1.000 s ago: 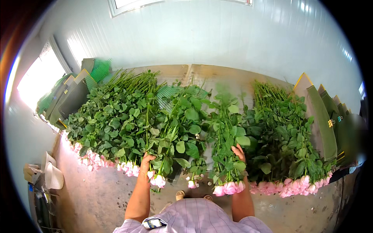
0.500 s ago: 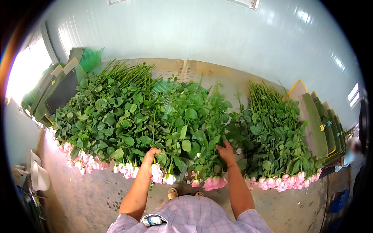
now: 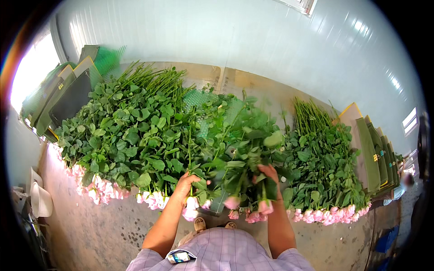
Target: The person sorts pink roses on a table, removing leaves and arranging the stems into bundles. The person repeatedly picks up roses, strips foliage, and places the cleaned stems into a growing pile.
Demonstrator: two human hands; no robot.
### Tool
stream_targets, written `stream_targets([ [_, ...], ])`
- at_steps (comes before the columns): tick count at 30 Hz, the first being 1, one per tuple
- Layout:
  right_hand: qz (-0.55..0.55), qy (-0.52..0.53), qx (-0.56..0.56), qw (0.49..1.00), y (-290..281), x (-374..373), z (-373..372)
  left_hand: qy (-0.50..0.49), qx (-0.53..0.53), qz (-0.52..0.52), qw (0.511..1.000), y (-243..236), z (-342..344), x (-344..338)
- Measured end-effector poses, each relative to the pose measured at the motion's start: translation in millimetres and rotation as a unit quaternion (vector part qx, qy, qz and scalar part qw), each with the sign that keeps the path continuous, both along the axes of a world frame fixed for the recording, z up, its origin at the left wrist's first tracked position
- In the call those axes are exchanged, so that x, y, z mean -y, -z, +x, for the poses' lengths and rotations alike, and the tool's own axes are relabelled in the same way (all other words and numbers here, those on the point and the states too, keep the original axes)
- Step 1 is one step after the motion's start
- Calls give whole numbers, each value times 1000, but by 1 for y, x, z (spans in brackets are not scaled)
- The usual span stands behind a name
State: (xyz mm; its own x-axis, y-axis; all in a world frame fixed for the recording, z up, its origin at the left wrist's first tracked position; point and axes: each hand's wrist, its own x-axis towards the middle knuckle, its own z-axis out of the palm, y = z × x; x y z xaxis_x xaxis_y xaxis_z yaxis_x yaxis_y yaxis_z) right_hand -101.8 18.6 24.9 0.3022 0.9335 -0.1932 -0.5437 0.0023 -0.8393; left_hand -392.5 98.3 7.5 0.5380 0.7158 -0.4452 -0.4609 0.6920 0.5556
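Note:
Long-stemmed pink roses lie across the table with their heads toward me. My left hand (image 3: 185, 184) is closed around a rose stem left of centre, with a pale pink rose head (image 3: 191, 208) hanging just below it. Leaves hide part of its fingers. To the right, my right hand (image 3: 270, 174) is closed on leafy rose stems, and a pink rose (image 3: 265, 207) hangs beside its wrist. Another pink rose (image 3: 232, 202) hangs between the hands. Foliage around the right hand is blurred by motion.
A large heap of roses (image 3: 122, 122) lies on the left and a smaller bunch (image 3: 316, 167) on the right. Green netting (image 3: 199, 101) lies behind the middle. Dark green padded boards (image 3: 370, 149) stand at both ends. White buckets (image 3: 41, 198) sit at far left; another person (image 3: 400, 189) is at far right.
The right hand has lifted rose stems, and their heads now hang higher and apart. The left hand has shifted slightly right in the picture. The view has moved a little.

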Motion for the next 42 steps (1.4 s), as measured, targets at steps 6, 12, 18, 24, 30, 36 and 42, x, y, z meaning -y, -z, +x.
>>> stream_targets([
  [6,-79,-66,38,994,35,8,10,-2,-203,152,967,30,-7,10],
  [12,-99,-55,97,989,2,18,2,-147,-522,542,642,-4,-8,26],
  [18,22,-107,19,994,-72,12,5,-24,-449,631,632,-15,71,51],
  [24,257,-14,-65,964,-173,35,69,142,-594,569,550,50,137,51],
  [30,221,64,140,963,-212,167,148,75,-637,433,633,63,139,41],
  [36,-49,55,275,959,-220,247,280,19,-420,244,874,46,147,47],
  [42,-222,124,424,869,-137,288,411,-4,-263,90,960,5,181,74],
])
